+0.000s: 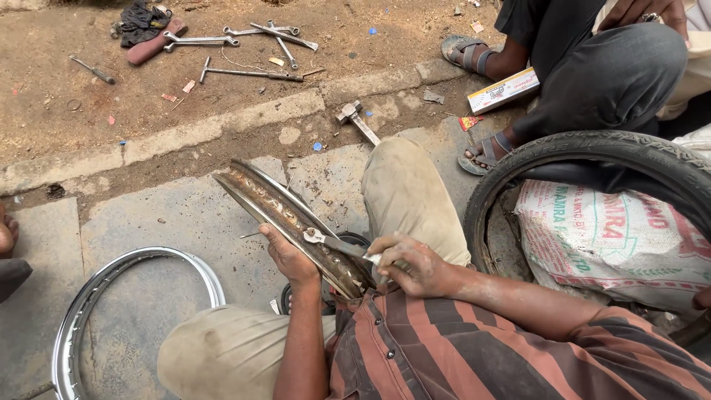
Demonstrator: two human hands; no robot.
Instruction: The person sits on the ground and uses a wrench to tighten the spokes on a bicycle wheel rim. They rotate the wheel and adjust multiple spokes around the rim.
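A rusty wheel rim (259, 194) stands tilted between my knees, its inner channel with spoke holes facing up. My left hand (289, 257) grips the rim's near edge from the left. My right hand (411, 264) holds a small spanner (335, 242) whose jaw end rests in the rim's channel. Below my hands, the rim's lower part is hidden behind my striped shirt.
A shiny chrome rim (89, 300) lies on the slab at left. A hammer (357, 120) lies ahead; several spanners (222, 37) lie on the dirt. A tyre (592, 148) leans over a printed sack (615, 237) at right. Another person's sandalled feet (481, 148) and a small box (503, 90) are beyond.
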